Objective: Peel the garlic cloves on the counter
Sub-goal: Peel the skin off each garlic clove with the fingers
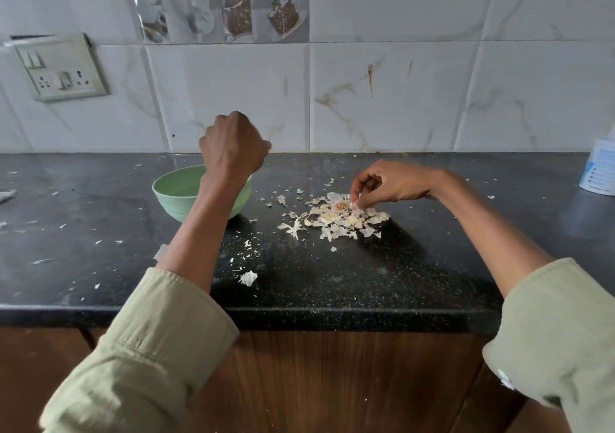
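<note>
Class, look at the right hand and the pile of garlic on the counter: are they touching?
Touching. The head view shows the right hand with its fingertips down in the garlic pile, pinching a piece at its top edge.

Pale garlic cloves (pixel 329 216) lie heaped among torn papery skins (pixel 346 224) on the black tabletop (pixel 382 266), directly beneath the right grip (pixel 386 186).

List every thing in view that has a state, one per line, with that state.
Left hand: raised above the bowl, fingers curled; contents hidden.
Right hand: lowered onto the garlic pile, fingertips pinching a piece.
Garlic pile: loose skins and cloves heaped on the counter.
Green bowl: upright on the counter; inside mostly hidden by the left arm.
Counter: strewn with skin flakes.
White container: upright at the right edge.
</note>
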